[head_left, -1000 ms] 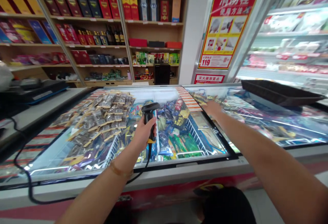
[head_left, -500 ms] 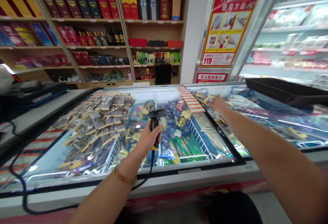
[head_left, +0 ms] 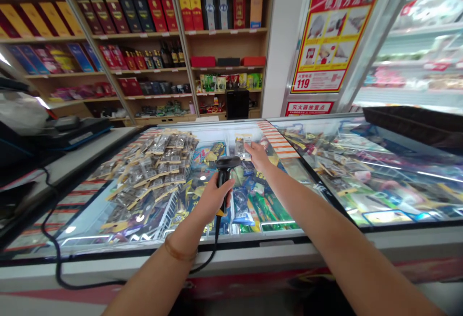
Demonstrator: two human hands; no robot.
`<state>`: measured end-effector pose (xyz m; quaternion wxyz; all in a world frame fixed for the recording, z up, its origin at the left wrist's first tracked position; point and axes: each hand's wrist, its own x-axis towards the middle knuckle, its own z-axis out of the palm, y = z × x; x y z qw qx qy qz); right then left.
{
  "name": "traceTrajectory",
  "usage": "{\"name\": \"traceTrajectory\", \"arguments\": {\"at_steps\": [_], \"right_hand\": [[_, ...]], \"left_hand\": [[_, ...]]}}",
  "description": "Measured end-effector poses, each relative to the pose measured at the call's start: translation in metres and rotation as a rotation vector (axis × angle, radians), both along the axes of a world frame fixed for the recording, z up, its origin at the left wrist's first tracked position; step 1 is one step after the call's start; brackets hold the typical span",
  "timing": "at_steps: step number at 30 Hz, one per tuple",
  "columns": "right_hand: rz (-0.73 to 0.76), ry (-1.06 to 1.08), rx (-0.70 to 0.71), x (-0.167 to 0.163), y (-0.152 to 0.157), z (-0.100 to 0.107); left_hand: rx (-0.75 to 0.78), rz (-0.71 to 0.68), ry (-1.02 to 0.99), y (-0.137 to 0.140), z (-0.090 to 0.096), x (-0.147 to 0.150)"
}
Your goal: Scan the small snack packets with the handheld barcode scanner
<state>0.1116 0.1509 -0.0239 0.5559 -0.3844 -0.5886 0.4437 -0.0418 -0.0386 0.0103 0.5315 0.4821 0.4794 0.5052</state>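
My left hand [head_left: 214, 195] is wrapped round the handle of a black barcode scanner [head_left: 227, 163], held upright above the freezer's glass top. My right hand [head_left: 257, 156] pinches a small clear packet [head_left: 242, 146] with a tan edge, just beyond the scanner's head. Left of the scanner, many similar packets [head_left: 159, 159] lie in overlapping rows on the glass. Under the glass, bagged goods [head_left: 241, 205] in blue, green and black wrappers fill white wire baskets. The packet's print is too small to read.
The scanner's black cable [head_left: 216, 243] hangs down and loops across the freezer front. A dark tray [head_left: 415, 125] rests at the right. More packets [head_left: 318, 154] lie on the right-hand glass. Shelves of boxes [head_left: 144, 14] stand behind; a counter [head_left: 72, 152] with devices is at left.
My right hand has come left from the right-hand glass, bringing a packet in front of the scanner. My left hand still holds the scanner. The view has shifted slightly left.
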Motion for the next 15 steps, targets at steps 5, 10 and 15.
{"name": "traceTrajectory", "arguments": {"at_steps": [5, 10, 15], "right_hand": [[0.192, 0.357, -0.053, 0.004, -0.005, -0.001], [0.177, 0.412, -0.160, 0.005, -0.004, -0.003], [0.182, 0.459, -0.178, 0.001, -0.003, -0.006]], "left_hand": [[0.041, -0.005, 0.156, -0.003, -0.001, 0.008], [0.046, -0.068, 0.265, -0.002, -0.005, 0.016], [0.076, -0.052, 0.279, -0.003, -0.006, 0.014]]}}
